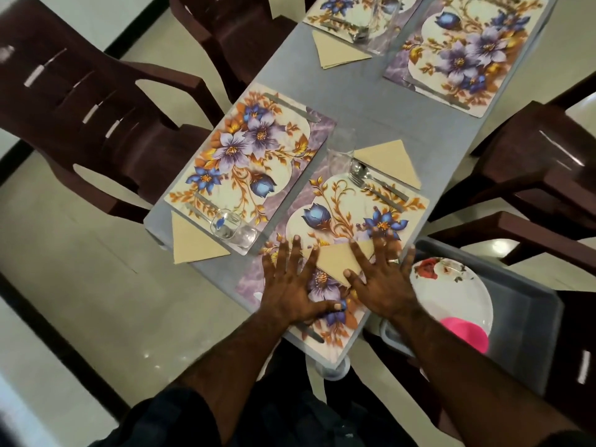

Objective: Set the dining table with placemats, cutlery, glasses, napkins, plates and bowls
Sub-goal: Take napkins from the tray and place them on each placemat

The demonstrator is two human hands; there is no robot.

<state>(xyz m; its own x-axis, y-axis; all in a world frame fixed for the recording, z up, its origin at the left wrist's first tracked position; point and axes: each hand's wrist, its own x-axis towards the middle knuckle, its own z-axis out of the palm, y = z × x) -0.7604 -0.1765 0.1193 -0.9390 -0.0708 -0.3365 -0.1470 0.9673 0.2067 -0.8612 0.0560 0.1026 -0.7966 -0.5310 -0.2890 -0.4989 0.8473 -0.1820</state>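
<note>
A: Where is the napkin [335,257] now?

B: It lies on the nearest placemat [338,217], at about 6 o'clock of the table [371,101]. Both hands are flat on it. The left hand [292,285] has straight, spread fingers and presses the left corner. The right hand [383,279] is also spread flat, over the right part. No hand grips anything.

A: How will it handle, you think?

B: I judge it is thin, light and soft, folded to a triangle. It will slide easily on the glossy placemat and can unfold if lifted carelessly. I would pinch it at the folded edge, or push it flat with the fingertips, not lift it by the loose point.

A: And the containers?

B: At 4 o'clock from the hands, beside the table edge, stands a grey tub [522,304]. Inside I see a white plate with a red flower [451,291] and something pink [467,337], perhaps a bowl; I cannot tell surely. The plate looks hard and breakable, so both hands under the rim would be safer.

A: The glasses?

B: One tall glass [341,156] stands at 12 o'clock of the hands, near a fork and spoon [371,182]. A short glass [230,229] stands at 9 o'clock. Both appear empty.
</note>
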